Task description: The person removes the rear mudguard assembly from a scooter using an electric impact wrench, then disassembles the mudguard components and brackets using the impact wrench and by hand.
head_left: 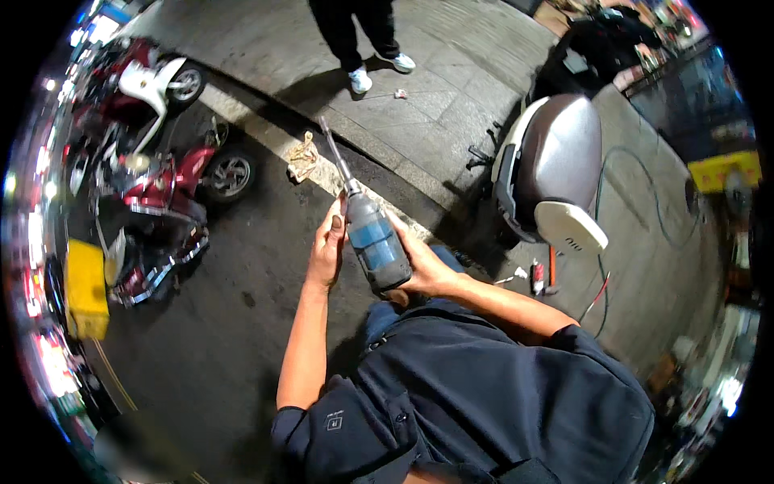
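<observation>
In front of my body I hold a grey and blue impact wrench [375, 242] with both hands. Its long metal extension [334, 152] points away from me, up and slightly left. My left hand [326, 250] is closed against the left side of the tool near its nose, thumb on top. My right hand [426, 266] wraps the right and rear of the body; most of its fingers are hidden beneath the tool.
A scooter with a brown seat [564, 145] stands at right; beside it lie an orange-handled hammer [552, 270], a red and white tube [537, 277] and a hose [653, 161]. Red scooters [169, 181] and a yellow box [86, 289] are left. A person [355, 32] stands ahead near a crumpled cloth [303, 158].
</observation>
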A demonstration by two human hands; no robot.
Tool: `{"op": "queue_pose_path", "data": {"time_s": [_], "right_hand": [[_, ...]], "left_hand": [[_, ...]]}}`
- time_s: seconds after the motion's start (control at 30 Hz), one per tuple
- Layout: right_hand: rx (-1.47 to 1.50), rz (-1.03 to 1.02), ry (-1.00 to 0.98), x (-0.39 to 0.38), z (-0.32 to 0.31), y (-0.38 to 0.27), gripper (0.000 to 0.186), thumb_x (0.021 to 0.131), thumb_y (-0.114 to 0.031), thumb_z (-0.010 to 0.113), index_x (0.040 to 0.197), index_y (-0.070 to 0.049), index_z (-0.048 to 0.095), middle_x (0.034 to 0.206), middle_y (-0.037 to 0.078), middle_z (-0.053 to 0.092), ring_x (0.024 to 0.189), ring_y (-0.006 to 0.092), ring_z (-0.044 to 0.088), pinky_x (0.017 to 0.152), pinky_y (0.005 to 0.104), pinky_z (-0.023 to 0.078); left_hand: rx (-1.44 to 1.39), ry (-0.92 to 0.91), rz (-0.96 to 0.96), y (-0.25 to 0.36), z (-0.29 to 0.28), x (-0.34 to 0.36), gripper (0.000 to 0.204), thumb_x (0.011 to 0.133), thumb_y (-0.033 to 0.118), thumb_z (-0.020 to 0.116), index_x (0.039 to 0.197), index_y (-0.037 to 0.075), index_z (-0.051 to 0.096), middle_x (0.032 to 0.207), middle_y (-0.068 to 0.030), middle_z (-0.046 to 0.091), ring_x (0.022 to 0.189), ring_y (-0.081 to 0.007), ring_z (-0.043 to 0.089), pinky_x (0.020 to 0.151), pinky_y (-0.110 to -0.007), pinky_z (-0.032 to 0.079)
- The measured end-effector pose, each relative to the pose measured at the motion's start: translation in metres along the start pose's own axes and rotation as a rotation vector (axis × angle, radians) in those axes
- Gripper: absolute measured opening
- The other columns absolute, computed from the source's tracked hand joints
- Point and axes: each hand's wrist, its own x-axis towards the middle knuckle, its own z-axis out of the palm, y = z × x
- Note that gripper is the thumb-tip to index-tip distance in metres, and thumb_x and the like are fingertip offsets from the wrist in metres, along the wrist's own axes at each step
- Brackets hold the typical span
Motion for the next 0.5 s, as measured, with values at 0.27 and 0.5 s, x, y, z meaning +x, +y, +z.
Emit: {"op": "queue_pose_path", "data": {"time_s": [0.27,0.5], "right_hand": [[-0.299,0.048,0.582,0.091,-0.003,0.022,0.102,0.065,-0.008,0.076,0.144,-0.002,0.011,0.138,0.027,0.030,0.127,0.0432,0.034,0.103,0.0430,0.033],[-0.278,0.141,0.755,0.166,-0.032,0.059,0.104,0.061,0.002,0.069,0.144,-0.003,0.008,0.135,0.026,0.030,0.122,0.0436,0.036,0.102,0.0423,0.035]], "left_hand": [[0.238,-0.490,-0.214,-0.026,-0.058,0.058,0.100,0.052,0.022,0.090,0.134,0.005,0.037,0.133,-0.0078,0.044,0.120,-0.0226,0.043,0.099,-0.040,0.037],[-0.164,-0.257,-0.169,-0.070,-0.042,0.172,0.069,0.070,0.027,0.080,0.125,0.006,0.045,0.116,-0.0053,0.056,0.100,-0.0183,0.056,0.084,-0.033,0.047]]}}
